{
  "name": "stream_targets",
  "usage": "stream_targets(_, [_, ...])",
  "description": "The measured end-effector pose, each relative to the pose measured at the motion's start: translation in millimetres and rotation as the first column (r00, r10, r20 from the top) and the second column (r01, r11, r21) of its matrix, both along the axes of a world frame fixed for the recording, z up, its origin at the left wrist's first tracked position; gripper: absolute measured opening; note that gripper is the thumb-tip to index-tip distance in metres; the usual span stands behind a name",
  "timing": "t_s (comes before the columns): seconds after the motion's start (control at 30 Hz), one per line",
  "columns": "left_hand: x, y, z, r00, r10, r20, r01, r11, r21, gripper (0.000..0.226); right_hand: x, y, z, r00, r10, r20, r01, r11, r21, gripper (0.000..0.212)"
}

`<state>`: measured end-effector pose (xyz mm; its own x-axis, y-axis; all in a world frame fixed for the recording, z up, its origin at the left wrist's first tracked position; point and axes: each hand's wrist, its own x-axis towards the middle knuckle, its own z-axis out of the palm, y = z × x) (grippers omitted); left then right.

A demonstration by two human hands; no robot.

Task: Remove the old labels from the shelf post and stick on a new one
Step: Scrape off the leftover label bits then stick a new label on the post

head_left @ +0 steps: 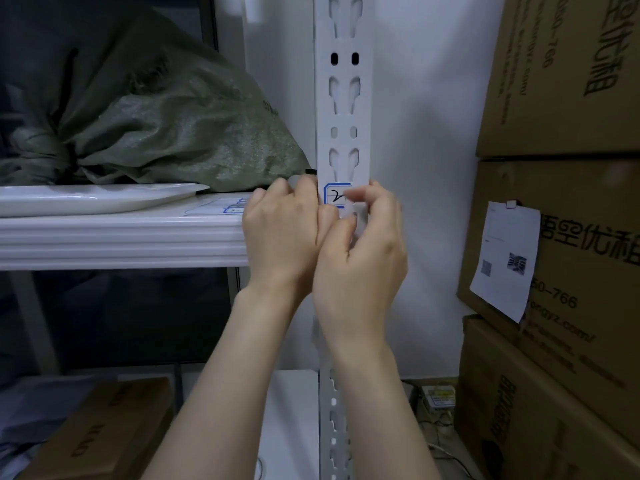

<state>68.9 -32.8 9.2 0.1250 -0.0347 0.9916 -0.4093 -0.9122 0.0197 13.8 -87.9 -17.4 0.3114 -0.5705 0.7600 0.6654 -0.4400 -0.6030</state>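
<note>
- The white shelf post (343, 116) stands upright in the middle of the frame, with rows of slots and holes along it.
- A small label (335, 196) with a blue border and a black handwritten mark sits on the post near the centre of the frame, at the level of the shelf board (121, 237).
- The right hand (363, 251) is in front of the post. Its fingers are curled, and the forefinger and thumb pinch the right edge of the label.
- The left hand (280, 230) is just left of the post, its curled fingers close together against the left edge of the label. It is not possible to tell if it grips anything.
- The two hands touch each other below the label.
- On the shelf board, at centre left, lie a white plate (97, 199), a sheet of blue-bordered labels (232, 207) and a green woven sack (173, 126) behind them.
- Stacked cardboard boxes (571, 81) fill the right side, and a paper slip (505, 261) hangs on one.
</note>
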Motion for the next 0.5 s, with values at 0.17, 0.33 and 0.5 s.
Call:
stream_targets(0.17, [1.0,0.4,-0.2,1.000,0.025,-0.006,-0.025,1.000,-0.003,0.018,-0.6,0.4,1.0,1.000,-0.002,-0.007,0.002,1.000,-0.003,0.036])
stream_targets(0.33, [0.6,-0.4,-1.1,1.000,0.025,-0.003,-0.025,1.000,0.001,0.019,-1.8,-1.7,2.2,1.000,0.017,-0.004,-0.017,1.000,0.006,0.037])
stream_targets(0.5, [0.4,-0.5,-0.2,0.999,-0.033,-0.008,0.033,0.999,-0.017,0.022,-0.1,-5.1,1.3,1.000,0.025,-0.005,-0.025,1.000,0.009,0.031])
